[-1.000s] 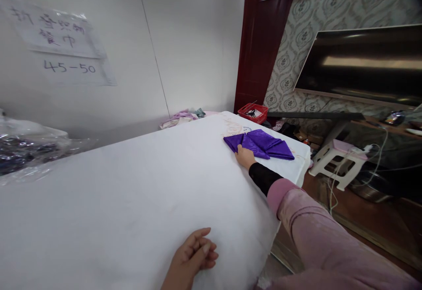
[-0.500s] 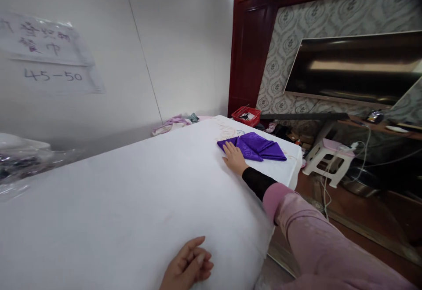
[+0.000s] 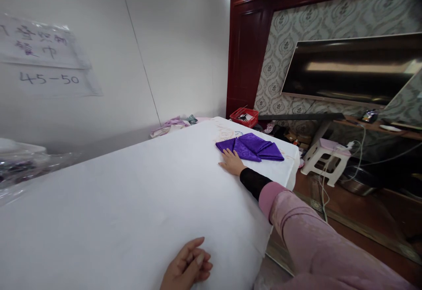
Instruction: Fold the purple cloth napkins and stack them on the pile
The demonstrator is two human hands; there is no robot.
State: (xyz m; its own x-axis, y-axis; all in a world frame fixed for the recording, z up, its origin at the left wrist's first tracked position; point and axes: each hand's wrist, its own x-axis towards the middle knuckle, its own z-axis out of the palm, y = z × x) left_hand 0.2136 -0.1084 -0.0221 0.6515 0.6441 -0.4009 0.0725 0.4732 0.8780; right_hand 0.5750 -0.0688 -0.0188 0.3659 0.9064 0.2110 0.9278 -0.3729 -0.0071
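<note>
Under the fingertips of the open right hand [image 3: 232, 163], the purple cloth [image 3: 255, 146] is laid, already folded; whether folds are left cannot be told. The left hand [image 3: 188, 263] is held half-open, empty.

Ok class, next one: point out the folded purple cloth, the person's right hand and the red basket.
Folded purple cloth [image 3: 252, 146]: head view, middle of its upper surface.
Right hand [image 3: 232, 163]: head view, back of the hand.
Red basket [image 3: 251, 122]: head view, its near outer wall.
</note>
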